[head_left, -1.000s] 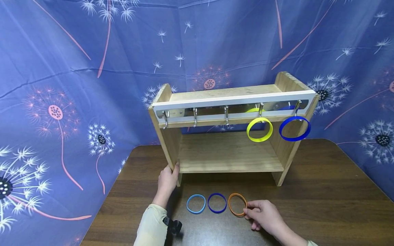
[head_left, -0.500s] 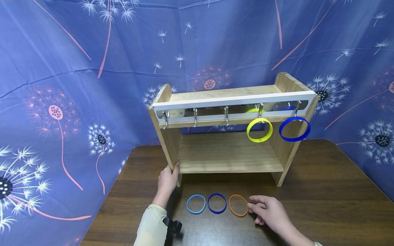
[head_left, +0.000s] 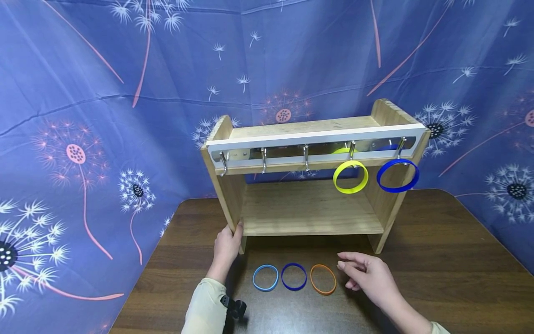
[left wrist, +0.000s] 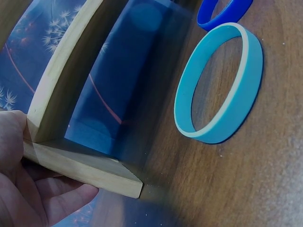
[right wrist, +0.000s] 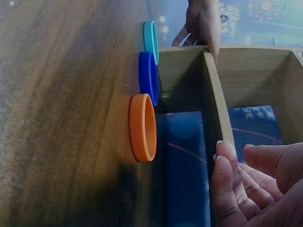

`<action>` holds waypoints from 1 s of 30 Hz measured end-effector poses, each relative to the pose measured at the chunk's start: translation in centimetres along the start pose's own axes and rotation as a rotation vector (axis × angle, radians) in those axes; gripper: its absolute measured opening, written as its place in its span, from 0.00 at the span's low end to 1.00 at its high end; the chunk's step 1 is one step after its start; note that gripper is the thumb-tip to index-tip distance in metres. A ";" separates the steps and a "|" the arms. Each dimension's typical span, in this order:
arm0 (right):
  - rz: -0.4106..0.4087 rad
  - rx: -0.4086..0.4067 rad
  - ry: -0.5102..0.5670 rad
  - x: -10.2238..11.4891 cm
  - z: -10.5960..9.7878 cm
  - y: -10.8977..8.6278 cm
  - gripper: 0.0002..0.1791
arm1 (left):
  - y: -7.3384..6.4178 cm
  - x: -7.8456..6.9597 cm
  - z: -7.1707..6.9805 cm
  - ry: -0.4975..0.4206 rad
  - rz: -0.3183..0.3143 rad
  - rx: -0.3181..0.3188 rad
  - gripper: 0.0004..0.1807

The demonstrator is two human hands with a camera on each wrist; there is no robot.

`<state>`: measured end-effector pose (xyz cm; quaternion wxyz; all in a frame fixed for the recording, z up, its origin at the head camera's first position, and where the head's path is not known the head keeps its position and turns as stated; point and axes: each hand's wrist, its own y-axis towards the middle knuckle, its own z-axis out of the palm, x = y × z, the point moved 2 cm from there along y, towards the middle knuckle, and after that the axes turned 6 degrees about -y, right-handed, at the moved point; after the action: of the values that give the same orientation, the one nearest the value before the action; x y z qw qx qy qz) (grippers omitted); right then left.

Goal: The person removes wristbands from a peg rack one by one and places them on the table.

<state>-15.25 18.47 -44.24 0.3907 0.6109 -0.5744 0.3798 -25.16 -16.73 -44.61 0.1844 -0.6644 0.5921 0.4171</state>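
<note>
My left hand [head_left: 225, 247] grips the left side panel of a wooden shelf [head_left: 313, 208]; in the left wrist view the thumb and fingers lie on either side of the wood. My right hand [head_left: 369, 277], fingers loosely bent and holding nothing, is just right of an orange wristband [head_left: 311, 279], with a gap between them. Left of that band lie a dark blue wristband [head_left: 282, 279] and a light blue wristband [left wrist: 254, 78], all flat in a row on the table before the shelf. On the shelf's hooks hang a yellow wristband [head_left: 337, 185] and a blue wristband [head_left: 388, 189].
A white hook rail [head_left: 317, 135] runs along the shelf's upper front; its three left hooks, such as the middle hook [head_left: 306, 157], carry no band. The brown table [head_left: 450, 260] ends at a blue patterned cloth [head_left: 125, 111] behind.
My right hand has let go of the orange wristband and drawn away to the right. The band shifted very slightly right. My left hand stays on the shelf.
</note>
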 end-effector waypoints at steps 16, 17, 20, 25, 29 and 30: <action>-0.073 -0.068 0.024 1.7 -0.4 0.0 0.16 | -0.1 0.1 0.1 -0.006 0.000 -0.001 0.21; -0.077 -0.071 0.027 1.7 -0.4 0.0 0.16 | -0.1 0.1 0.1 -0.006 0.000 -0.002 0.21; -0.086 -0.076 0.035 2.1 -0.6 0.1 0.15 | -0.1 0.1 0.1 -0.003 0.001 -0.005 0.21; -0.101 -0.086 0.043 2.8 -1.0 0.2 0.16 | -0.1 0.1 0.1 0.001 0.005 -0.010 0.21; -0.121 -0.099 0.045 3.3 -1.3 0.2 0.16 | -0.1 0.1 0.1 0.002 0.000 -0.009 0.21; -0.127 -0.104 0.041 3.4 -1.4 0.3 0.16 | -0.1 0.1 0.1 0.001 -0.001 -0.009 0.21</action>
<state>-15.35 18.38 -40.57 0.4569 0.6171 -0.5453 0.3362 -25.12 -16.68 -44.74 0.1813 -0.6656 0.5901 0.4193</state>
